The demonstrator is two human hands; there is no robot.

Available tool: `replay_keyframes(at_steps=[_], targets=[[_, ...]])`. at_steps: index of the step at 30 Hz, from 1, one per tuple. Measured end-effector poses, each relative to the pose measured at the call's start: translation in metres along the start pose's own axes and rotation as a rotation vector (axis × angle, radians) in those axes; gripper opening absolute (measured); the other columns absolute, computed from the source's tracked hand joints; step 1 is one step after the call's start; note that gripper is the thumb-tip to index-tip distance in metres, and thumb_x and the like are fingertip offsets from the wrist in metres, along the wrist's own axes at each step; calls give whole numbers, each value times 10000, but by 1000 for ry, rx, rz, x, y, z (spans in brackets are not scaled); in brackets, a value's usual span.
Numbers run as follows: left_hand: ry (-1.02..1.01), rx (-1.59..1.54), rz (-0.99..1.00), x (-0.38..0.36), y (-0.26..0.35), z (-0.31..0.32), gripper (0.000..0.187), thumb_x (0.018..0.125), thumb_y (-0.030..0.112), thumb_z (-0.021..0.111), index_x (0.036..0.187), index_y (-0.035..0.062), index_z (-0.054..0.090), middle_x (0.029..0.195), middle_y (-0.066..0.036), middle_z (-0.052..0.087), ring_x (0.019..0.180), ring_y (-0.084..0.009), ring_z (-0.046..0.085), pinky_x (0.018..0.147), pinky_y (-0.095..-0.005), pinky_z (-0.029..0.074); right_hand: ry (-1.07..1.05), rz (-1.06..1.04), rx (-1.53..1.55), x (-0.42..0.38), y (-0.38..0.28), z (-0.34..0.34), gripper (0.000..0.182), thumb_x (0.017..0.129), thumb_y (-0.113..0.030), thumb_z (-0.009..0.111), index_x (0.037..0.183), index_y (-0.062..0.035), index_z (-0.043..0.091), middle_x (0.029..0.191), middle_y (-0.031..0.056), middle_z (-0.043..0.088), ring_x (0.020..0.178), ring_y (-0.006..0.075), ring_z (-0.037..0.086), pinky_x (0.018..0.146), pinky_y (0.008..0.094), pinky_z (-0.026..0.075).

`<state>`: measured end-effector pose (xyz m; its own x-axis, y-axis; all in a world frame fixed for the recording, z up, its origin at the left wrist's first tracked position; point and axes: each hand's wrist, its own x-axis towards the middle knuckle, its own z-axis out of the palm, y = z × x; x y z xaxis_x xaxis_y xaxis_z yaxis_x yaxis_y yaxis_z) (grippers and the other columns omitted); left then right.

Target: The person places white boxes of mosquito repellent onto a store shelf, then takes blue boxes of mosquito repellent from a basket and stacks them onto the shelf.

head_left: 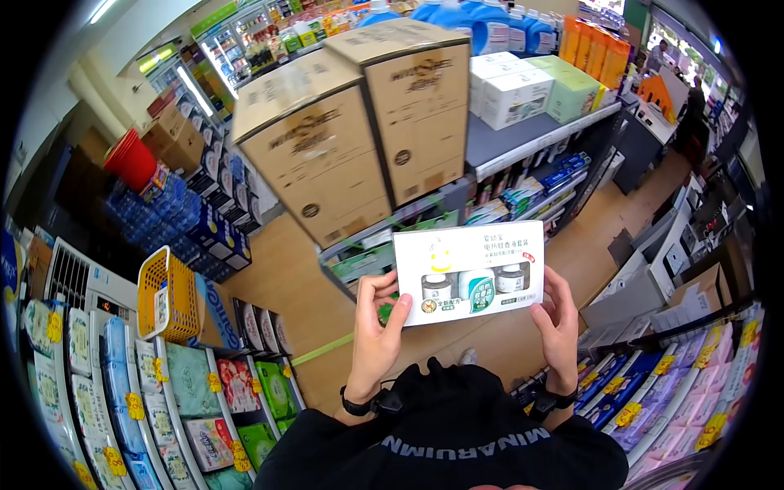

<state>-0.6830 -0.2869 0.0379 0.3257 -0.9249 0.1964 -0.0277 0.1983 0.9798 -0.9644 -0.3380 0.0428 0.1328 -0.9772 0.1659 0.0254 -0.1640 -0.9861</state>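
A white boxed set of electric mosquito repellent liquid [457,261] is held up in front of my chest, its printed face toward me. Small bottles and a white and green piece show in its front. My left hand [377,331] grips the box's left end, thumb on the front face. At the right end, my right hand [555,322] holds it the same way, with the thumb at the lower corner. The fingers behind the box are partly hidden. Each wrist wears a black band.
Two tall cardboard cartons [318,147] stand ahead beside a shelf [523,147] with white and green boxes. Tissue-pack racks [188,380] flank me at left, with purple packs [678,392] at right. A yellow basket [170,294] sits at left. People are far off at upper right.
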Motion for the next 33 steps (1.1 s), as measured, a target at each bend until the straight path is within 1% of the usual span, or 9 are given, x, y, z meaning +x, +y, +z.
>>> replay_keyframes(at_steps=[8,10,12,18,23,26,28,31,33], targets=[[-21,-33,44,54,-22,114,318,1006,143,657,1249,-13,525,1226,-129,611,1120,-170,578,977,-320,458,57,-21,-23,52,15,-102,599,946,-80,662,1494,33,445,1404,156,583,1265,212,581,1067,363,450],[-38,-36,-4,65,-21,134,314,1007,143,656,1246,-16,530,1205,-137,626,1100,-171,584,971,-321,463,68,-37,-26,63,16,-118,601,949,-82,669,1494,34,442,1416,150,581,1270,218,590,1074,363,450],[-50,-21,5,77,-24,154,316,1008,141,653,1253,-19,531,1197,-139,632,1087,-170,587,965,-320,467,63,-36,-43,73,17,-134,607,947,-80,671,1498,30,439,1426,154,578,1290,230,592,1082,366,448],[-86,-25,23,110,-28,193,328,1014,128,642,1280,-30,533,1182,-144,637,1082,-164,594,946,-308,475,99,-50,-42,103,29,-162,612,950,-90,671,1500,31,433,1426,165,576,1313,245,582,1083,377,453],[-59,-12,33,144,-40,220,309,1014,103,637,1273,-34,536,1181,-142,642,1077,-159,599,948,-299,470,98,-38,-72,142,32,-178,620,954,-96,672,1510,22,423,1435,167,567,1321,256,573,1091,392,451],[-46,-18,34,168,-39,236,300,1020,99,629,1272,-34,536,1191,-143,648,1086,-154,599,952,-299,468,73,-32,-70,175,38,-191,622,961,-105,674,1513,22,419,1448,169,552,1328,259,567,1095,396,448],[-28,-29,59,188,-49,245,278,1026,89,621,1260,-37,540,1177,-141,664,1059,-146,607,938,-295,474,51,-85,-72,200,41,-196,629,962,-108,678,1515,30,411,1461,175,539,1348,259,547,1099,393,445],[8,-47,89,219,-52,259,258,1019,82,642,1232,-33,554,1125,-126,688,980,-128,621,886,-280,490,26,-73,-45,238,43,-203,635,957,-107,682,1513,35,410,1463,169,533,1353,252,529,1108,386,436],[39,-27,87,238,-54,267,253,1009,84,662,1212,-27,561,1130,-124,686,1004,-134,628,870,-277,499,-17,-85,-52,265,50,-209,641,952,-106,686,1512,37,410,1458,165,535,1345,247,527,1110,384,431]])
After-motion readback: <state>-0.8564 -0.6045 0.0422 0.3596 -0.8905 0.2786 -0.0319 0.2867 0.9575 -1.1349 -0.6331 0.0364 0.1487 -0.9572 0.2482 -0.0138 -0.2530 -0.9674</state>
